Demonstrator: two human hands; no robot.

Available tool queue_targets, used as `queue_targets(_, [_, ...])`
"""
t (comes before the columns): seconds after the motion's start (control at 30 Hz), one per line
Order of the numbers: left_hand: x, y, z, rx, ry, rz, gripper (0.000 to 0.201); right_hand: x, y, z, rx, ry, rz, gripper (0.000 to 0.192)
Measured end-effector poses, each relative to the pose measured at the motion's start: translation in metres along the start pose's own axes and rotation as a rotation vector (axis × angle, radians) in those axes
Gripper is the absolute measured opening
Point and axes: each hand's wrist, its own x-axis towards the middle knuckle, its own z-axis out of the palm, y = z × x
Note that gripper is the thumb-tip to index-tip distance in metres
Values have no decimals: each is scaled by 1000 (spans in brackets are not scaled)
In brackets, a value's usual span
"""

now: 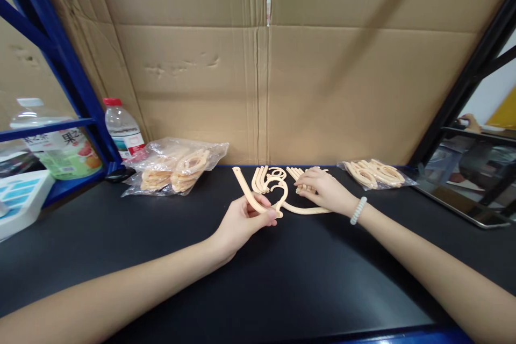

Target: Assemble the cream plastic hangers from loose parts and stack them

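My left hand (242,220) pinches a beige plastic hanger part (250,194), a curved arm with a hook end, just above the black tabletop (282,279). My right hand (324,189), with a white coiled band on its wrist, rests palm down on a small pile of the same beige hanger pieces (274,176) lying at the back middle of the table. The fingers of that hand press on the pieces; whether they grip one is hidden.
A clear bag of beige parts (177,169) lies at the back left, a smaller bag (377,174) at the back right. Two drink bottles (123,129) (60,145) stand by the blue shelf frame (68,70). Cardboard (262,75) walls the back. A tablet (463,193) lies at right.
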Motion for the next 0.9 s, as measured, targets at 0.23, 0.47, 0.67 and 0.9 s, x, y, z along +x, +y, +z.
queue_targets(0.23, [1, 0, 0, 12, 4, -1, 29, 5, 1, 13, 21, -35, -35, 15])
queue_targets(0.47, [2, 0, 0, 12, -17, 7, 28, 4, -6, 2, 285, 156, 115, 17])
queue_targets(0.67, [1, 1, 1, -20, -24, 27, 26, 2, -34, -17, 826, 352, 331, 23])
queue_targets(0.9, [1, 1, 0, -85, 20, 8, 26, -2, -57, -22, 970, 499, 398, 23])
